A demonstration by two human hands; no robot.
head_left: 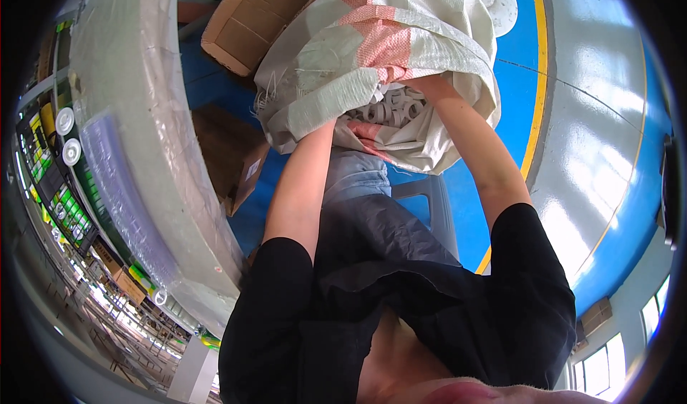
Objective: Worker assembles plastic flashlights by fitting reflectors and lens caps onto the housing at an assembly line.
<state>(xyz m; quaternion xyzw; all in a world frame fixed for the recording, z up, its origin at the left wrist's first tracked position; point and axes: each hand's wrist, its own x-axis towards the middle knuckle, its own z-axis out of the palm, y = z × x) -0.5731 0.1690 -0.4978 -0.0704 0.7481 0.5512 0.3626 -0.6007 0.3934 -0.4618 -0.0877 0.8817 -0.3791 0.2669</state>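
Observation:
A large white woven sack (315, 64) with a pinkish-red band stands at my knees, its mouth folded open toward me. Inside lie many small white ring-like pieces (392, 110), seemingly plastic. My left forearm (304, 178) reaches under the sack's near-left flap, and the hand itself is covered by the cloth. Over on the other side, my right hand (427, 83) enters the opening just above the pieces. Only its back and wrist show, so whether its fingers hold anything is hidden.
Left of me runs a long table (154, 118) under clear plastic sheeting, with a rolled plastic bundle (125, 182) along it. Cardboard boxes (247, 21) stand beyond the sack and beside the table. A grey stool (440, 211) is beneath me. A yellow line (542, 67) crosses the floor at right.

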